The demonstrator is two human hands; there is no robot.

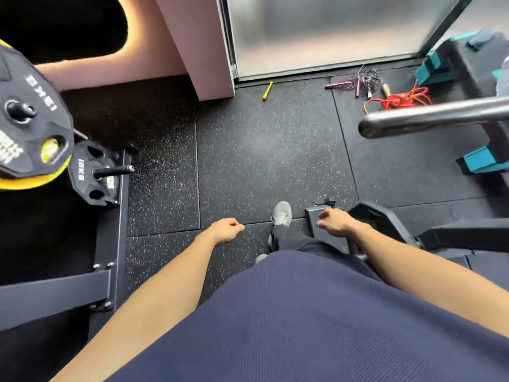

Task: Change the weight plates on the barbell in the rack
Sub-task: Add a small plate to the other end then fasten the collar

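Note:
The bare steel sleeve of the barbell [429, 117] juts in from the right edge, with no plate on the part I can see. At the left, a large black plate with a yellow rim [30, 125] hangs on a storage peg. Below it a smaller black plate [88, 175] sits on another peg. My left hand [225, 230] hangs over the floor with loosely curled fingers, holding nothing. My right hand [336, 221] hovers, fingers relaxed and empty, above a dark metal rack foot [316, 216].
Black speckled rubber floor [261, 150] lies ahead. Jump ropes [396, 100] and a yellow handle [267, 91] lie near a glass door [325, 31]. A pink wall column [198, 45] stands behind. Teal and black equipment [479, 158] is at right; a rack base frame [115, 244] at left.

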